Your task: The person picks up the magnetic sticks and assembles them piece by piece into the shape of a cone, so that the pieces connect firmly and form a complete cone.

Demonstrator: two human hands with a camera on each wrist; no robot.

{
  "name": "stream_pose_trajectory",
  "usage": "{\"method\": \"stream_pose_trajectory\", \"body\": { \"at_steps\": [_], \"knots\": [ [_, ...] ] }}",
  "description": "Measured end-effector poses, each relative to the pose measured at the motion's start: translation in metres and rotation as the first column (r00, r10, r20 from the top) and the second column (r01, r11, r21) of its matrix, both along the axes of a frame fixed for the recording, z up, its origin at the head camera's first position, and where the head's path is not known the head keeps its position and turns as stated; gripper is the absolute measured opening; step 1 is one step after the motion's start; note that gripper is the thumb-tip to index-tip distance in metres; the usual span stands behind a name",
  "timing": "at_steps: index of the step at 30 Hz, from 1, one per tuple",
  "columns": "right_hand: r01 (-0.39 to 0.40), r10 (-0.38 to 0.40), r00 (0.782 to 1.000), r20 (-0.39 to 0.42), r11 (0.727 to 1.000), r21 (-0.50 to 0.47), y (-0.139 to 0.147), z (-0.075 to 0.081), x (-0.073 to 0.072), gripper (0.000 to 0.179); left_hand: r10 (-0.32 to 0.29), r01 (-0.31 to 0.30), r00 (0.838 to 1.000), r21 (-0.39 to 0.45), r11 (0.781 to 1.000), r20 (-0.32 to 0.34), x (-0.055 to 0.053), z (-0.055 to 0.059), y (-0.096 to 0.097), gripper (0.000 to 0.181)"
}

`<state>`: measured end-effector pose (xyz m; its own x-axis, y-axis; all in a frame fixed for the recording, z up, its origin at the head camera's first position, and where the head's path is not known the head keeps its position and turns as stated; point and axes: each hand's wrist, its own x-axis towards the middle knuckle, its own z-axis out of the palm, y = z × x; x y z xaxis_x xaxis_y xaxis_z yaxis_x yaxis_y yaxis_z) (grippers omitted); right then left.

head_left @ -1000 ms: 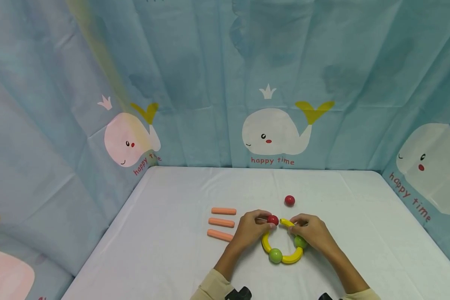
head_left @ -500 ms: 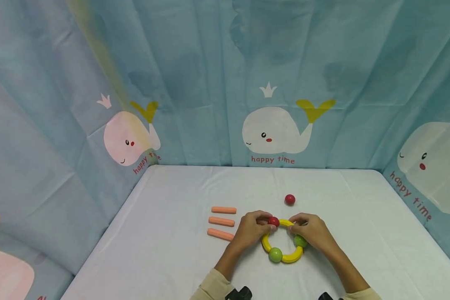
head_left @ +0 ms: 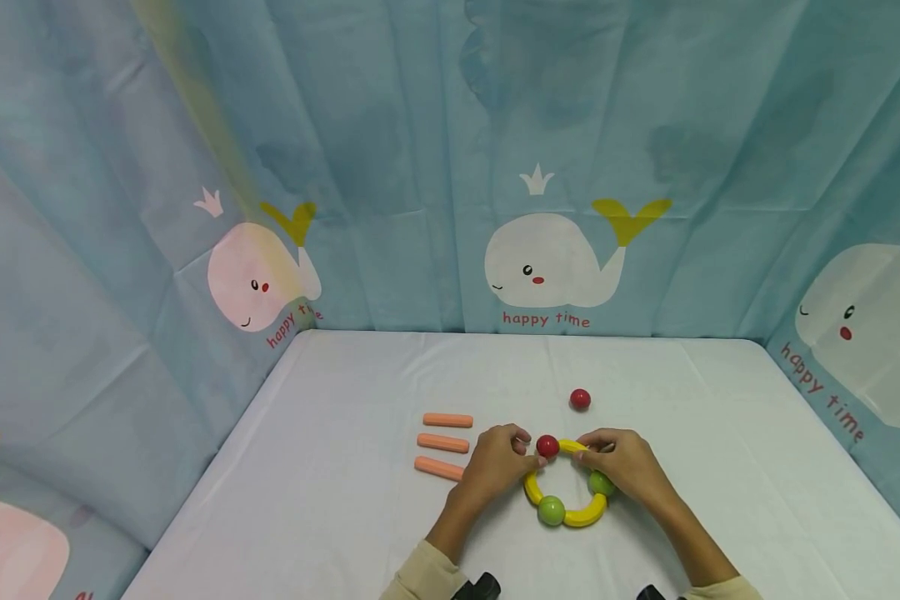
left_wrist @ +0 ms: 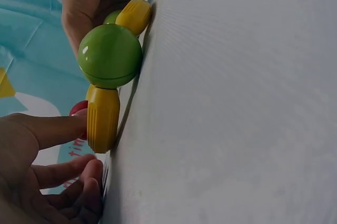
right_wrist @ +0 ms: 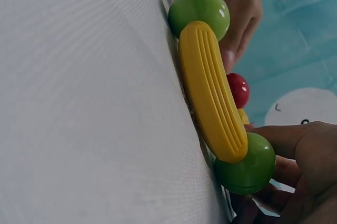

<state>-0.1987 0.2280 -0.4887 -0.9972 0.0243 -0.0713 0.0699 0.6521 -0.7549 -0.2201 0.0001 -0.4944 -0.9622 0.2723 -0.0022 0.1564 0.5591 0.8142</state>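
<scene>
Blue backdrop with whale prints across the upper head view, white surface below. Bead ring of yellow curved pieces and balls: lower centre, slightly right. Red ball at its upper left, near green ball at bottom, other green ball at right, partly covered. Left hand: fingers let go, loosely bent, thumb tip at the ring; contact with red ball unclear. Right hand: thumb and index pinch the top yellow piece. Spare red ball just above the ring, apart. Three orange sticks left of left hand.

Left wrist view: one digit reaches the left yellow piece, left of centre; other fingers lie below it, grasping nothing visible.

Right wrist view: front yellow piece slants between both green balls; right hand's fingers at lower right, grip partly hidden.

Risk, my guess: red ball's joints may be loosely seated; a pull or twist by right hand, ring unbraced on the left, could pop one apart. Spare red ball could roll if knuckles bump it.
</scene>
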Motion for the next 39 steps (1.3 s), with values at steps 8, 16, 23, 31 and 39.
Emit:
{"method": "stream_pose_trajectory", "body": {
  "at_steps": [8, 16, 23, 31, 39],
  "knots": [
    [0.0, 0.0, 1.0, -0.001, 1.0, 0.003, 0.0006, 0.0009, 0.0005, 0.025, 0.02, -0.018, 0.999, -0.039, 0.999, 0.049, 0.008, 0.0073, 0.0006, 0.035],
    [0.012, -0.012, 1.0, 0.009, 1.0, -0.004, 0.0017, 0.0031, 0.0007, 0.025, 0.068, -0.068, 0.998, 0.07, 0.995, 0.0, 0.0055, 0.0076, -0.0003, 0.032],
    [0.034, -0.034, 0.999, 0.024, 0.999, 0.001, 0.0025, 0.0038, 0.0002, 0.025, 0.044, -0.05, 0.998, 0.16, 0.986, 0.04, 0.0019, 0.004, -0.0029, 0.028],
    [0.037, -0.037, 0.999, 0.03, 0.999, 0.0, 0.0035, 0.0056, 0.0005, 0.027, 0.0, -0.008, 0.999, 0.163, 0.987, 0.05, 0.0007, 0.0023, -0.0047, 0.021],
    [0.042, -0.042, 0.999, 0.03, 0.999, 0.005, 0.0043, 0.0036, -0.0001, 0.028, -0.006, 0.001, 0.999, 0.141, 0.99, 0.037, 0.0026, 0.0001, -0.0028, 0.023]
  ]
}}
